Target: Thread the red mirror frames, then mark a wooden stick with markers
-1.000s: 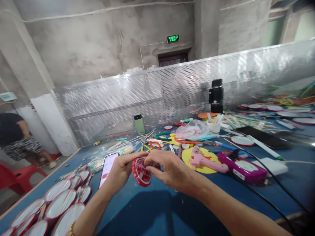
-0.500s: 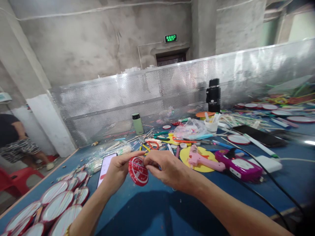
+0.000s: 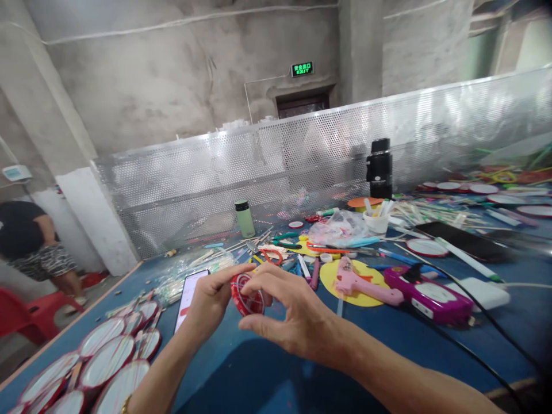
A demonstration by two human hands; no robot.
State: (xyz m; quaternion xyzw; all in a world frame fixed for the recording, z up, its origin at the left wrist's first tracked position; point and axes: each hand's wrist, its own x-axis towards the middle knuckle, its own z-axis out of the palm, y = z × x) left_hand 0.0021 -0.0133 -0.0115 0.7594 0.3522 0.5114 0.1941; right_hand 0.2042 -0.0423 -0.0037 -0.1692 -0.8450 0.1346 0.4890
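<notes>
My left hand is closed on the left edge of a red round disc with white printing, shaped like a large bottle cap. It is held tilted above the blue table. At the disc's right side is my right hand, its thumb apart from its curved fingers. Those fingers overlap part of the disc; whether they touch it I cannot tell. A phone with a lit screen lies just beyond my left wrist. Right of my hands, a pink glue gun rests on a yellow disc.
White, red-rimmed round pieces lie at front left. A purple device with cables sits on the right. Farther back are a green bottle, a black flask, a cup of pens and a perforated metal screen.
My right hand's fingers have spread from a pinch at the disc, with the thumb lowered. The disc has turned more edge-on in my left hand. The view has shifted slightly.
</notes>
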